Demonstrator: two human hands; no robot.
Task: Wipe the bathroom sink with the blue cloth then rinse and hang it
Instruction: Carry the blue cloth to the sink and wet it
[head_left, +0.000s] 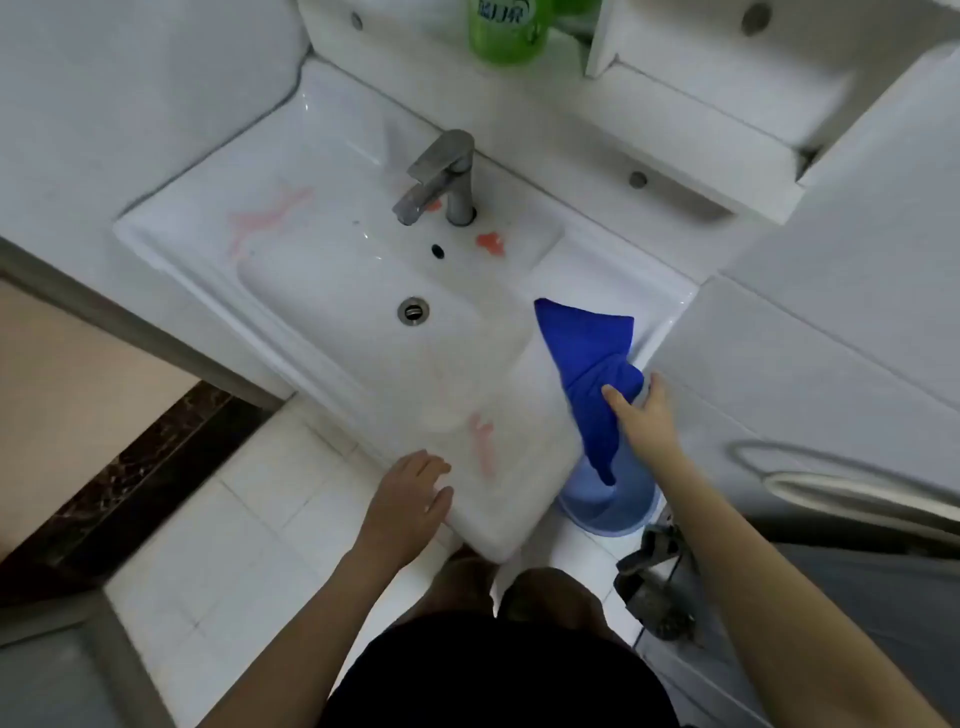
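At the sink rim, right hand grips blue cloth — left hand spread, empty.

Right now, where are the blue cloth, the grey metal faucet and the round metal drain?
blue cloth (584, 340): head view, on its flat upper panel.
grey metal faucet (441, 166): head view, on the lever handle.
round metal drain (413, 310): head view, on its centre.

A green bottle, well beyond the fingers on the shelf behind the faucet, bore white characters too cut-off and blurred to read.
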